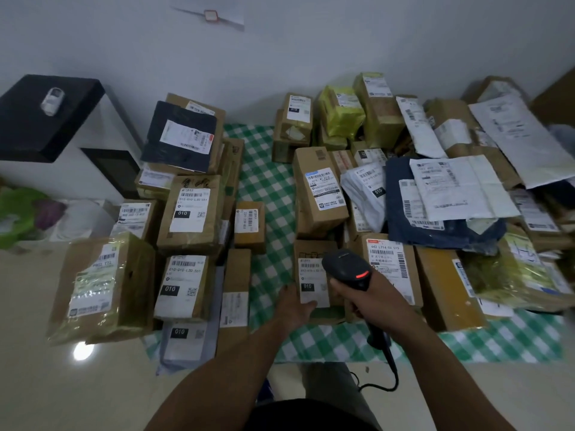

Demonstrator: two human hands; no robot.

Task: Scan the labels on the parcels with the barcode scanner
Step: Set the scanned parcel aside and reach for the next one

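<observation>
My right hand [375,298] grips the handle of a black barcode scanner [347,267], whose red light glows on top. Its head hangs over a small cardboard parcel [311,253] with a white label [312,283] marked 010. My left hand [294,306] holds that parcel at its near left corner, fingers on the label's lower edge. The scanner's black cable [390,368] trails down toward me. More labelled parcels lie in two heaps, one on the left [189,209] and one on the right [448,194].
A green and white checked cloth [267,181] lies under the parcels, with a bare strip between the heaps. A black and white cabinet [46,119] stands at the back left, with a small white object on top. The pale floor [31,353] is at the near left.
</observation>
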